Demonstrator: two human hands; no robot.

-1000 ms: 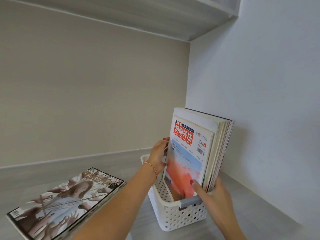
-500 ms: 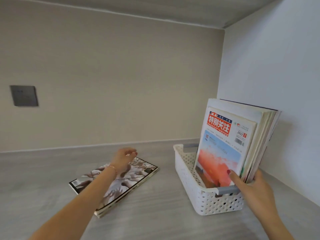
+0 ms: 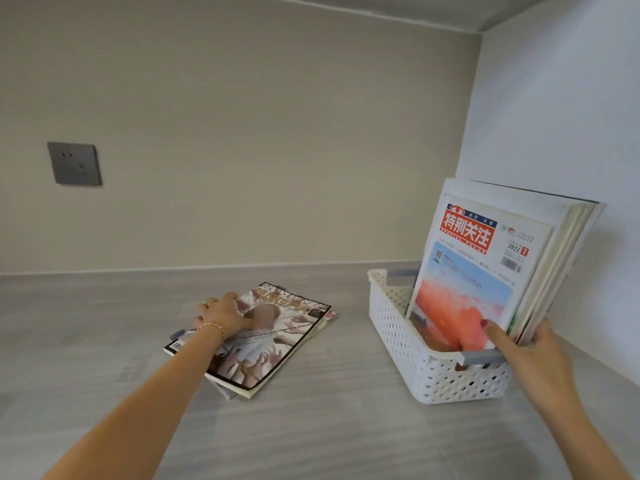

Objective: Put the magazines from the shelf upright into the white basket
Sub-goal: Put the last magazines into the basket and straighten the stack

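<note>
Magazines still lying flat on the shelf [image 3: 104, 341] sit under your left hand [image 3: 221, 315], which has left the basket since a second ago and come down on the top cover [image 3: 273, 337]; its fingers lie over the far left edge, though whether they grip it yet you cannot tell. That means the next pick-up is starting. At least one more magazine [image 3: 227, 393] peeks out beneath that glossy, dark-edged cover crowded with pale hands. Off toward your right hand [image 3: 526, 351], the white basket [image 3: 446, 379] already holds a leaning bundle [image 3: 481, 271] fronted by a red-titled issue with an orange picture. Your right hand keeps pinching that bundle's near corner, thumb on the front cover, steadying it upright. A grey wall plate [image 3: 74, 164] sits beyond your left hand.
</note>
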